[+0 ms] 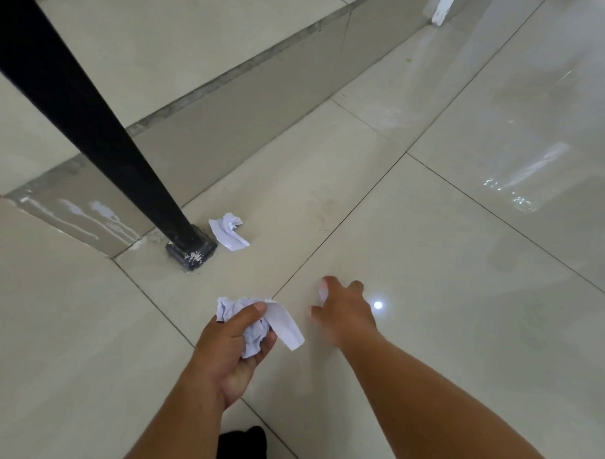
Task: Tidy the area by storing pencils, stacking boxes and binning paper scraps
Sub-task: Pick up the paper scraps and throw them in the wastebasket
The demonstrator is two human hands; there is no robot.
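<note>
My left hand point(232, 347) grips a bunch of crumpled white paper scraps point(274, 322), thumb over the top, one flat strip sticking out to the right. My right hand point(346, 311) reaches down to the floor, its fingers curled around a small white paper scrap point(323, 292) that shows only at the fingertips. Another crumpled white scrap point(228, 231) lies on the tiles farther ahead, right beside the foot of a black leg. No pencils, boxes or bin are in view.
A black metal leg point(92, 119) slants down to its foot point(191, 252) near the wall skirting point(229, 117). Glossy beige floor tiles point(464, 269) stretch to the right. A white furniture foot point(441, 9) stands at the far top. My dark shoe point(242, 443) shows below.
</note>
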